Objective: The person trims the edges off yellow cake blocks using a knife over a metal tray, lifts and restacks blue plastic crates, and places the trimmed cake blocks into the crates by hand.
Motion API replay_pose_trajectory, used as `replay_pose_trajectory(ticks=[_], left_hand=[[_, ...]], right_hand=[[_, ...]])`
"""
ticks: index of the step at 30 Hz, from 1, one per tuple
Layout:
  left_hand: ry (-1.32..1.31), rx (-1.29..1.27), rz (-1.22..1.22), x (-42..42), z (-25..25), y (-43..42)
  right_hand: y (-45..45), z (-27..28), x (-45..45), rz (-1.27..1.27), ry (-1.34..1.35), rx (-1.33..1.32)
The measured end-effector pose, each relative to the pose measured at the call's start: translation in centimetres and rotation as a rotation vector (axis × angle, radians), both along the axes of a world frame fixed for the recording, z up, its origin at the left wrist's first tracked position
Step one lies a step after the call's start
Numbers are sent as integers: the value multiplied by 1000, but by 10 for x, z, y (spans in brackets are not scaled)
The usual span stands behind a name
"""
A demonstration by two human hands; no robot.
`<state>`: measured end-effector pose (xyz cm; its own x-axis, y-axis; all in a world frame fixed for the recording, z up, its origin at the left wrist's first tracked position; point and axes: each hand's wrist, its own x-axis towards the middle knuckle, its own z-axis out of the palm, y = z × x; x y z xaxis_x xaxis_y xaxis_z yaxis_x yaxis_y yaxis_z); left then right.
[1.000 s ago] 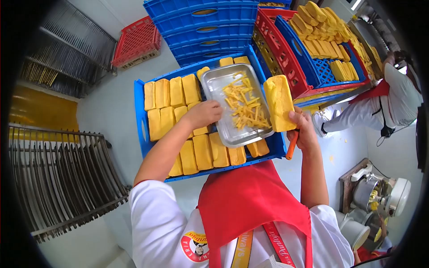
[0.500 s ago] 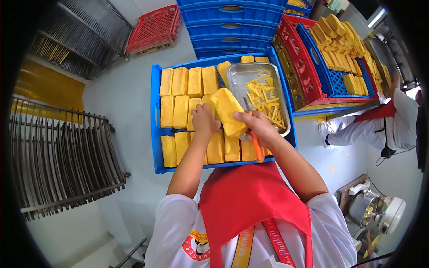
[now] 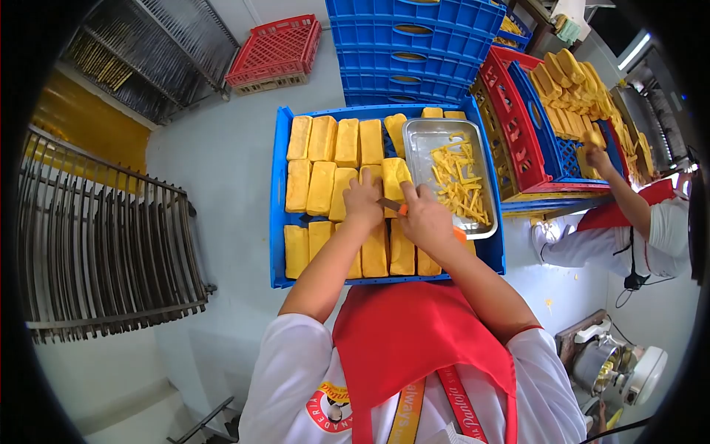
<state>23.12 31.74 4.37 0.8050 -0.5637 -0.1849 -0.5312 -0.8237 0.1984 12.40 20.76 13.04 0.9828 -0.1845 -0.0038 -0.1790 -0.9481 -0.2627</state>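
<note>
Several golden-yellow bread loaves [image 3: 298, 186] lie in rows inside a blue crate [image 3: 278, 200] in front of me. My left hand [image 3: 362, 203] rests in the middle row, its fingers around the top of a loaf [image 3: 371, 172]. My right hand [image 3: 429, 218] is closed on an orange-handled knife [image 3: 459, 234], with the blade pointing left toward my left hand. Just beyond my right fingers lies another loaf [image 3: 396, 176], beside the metal tray. That metal tray [image 3: 414, 140] sits in the crate's right side and holds thin yellow crust strips [image 3: 457, 177].
Stacked blue crates [image 3: 410, 44] stand behind. To the right, a red crate [image 3: 510, 118] and a blue one hold sliced bread [image 3: 566, 81]; a co-worker's hand [image 3: 597, 157] holds a piece there. A metal rack [image 3: 111, 244] stands left, a red basket [image 3: 277, 48] farther back, a mixer [image 3: 614, 362] lower right.
The loaf held between my hands is now down in the crate. My left hand has moved onto a loaf in the row, and the knife blade now points left. The co-worker's arm has reached over the bread.
</note>
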Motion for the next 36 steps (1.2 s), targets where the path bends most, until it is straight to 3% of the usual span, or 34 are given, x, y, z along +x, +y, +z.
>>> replay_pose_trajectory(ticks=[6, 10, 12, 15, 19, 22, 24, 29, 31, 32, 34, 36], left_hand=[[304, -7, 194, 13, 46, 11], [298, -27, 332, 16, 22, 20], [361, -300, 337, 29, 0, 30], [583, -406, 437, 52, 1, 31], [661, -305, 408, 61, 12, 24], [651, -274, 392, 61, 11, 22], [628, -295, 405, 55, 14, 20], [614, -347, 299, 46, 17, 24], [389, -123, 26, 36, 8, 26], [386, -123, 25, 21, 6, 26], [73, -101, 91, -20, 18, 27], [52, -170, 99, -20, 9, 24]], right_hand=[[-1, -14, 10, 47, 48, -180], [-12, -28, 6, 34, 86, -205], [-18, -34, 0, 46, 56, -232], [-15, -23, -2, 34, 27, -143], [-14, -24, 4, 3, -15, -127], [-15, -19, 7, 19, -86, -136], [-15, -15, 11, 166, -177, -134], [-12, -10, 21, 209, -130, -174], [-11, -10, 23, 207, -128, -183], [-12, -10, 22, 222, -130, -182], [-12, -10, 21, 237, -130, -183], [-12, -7, 20, 240, -150, -152]])
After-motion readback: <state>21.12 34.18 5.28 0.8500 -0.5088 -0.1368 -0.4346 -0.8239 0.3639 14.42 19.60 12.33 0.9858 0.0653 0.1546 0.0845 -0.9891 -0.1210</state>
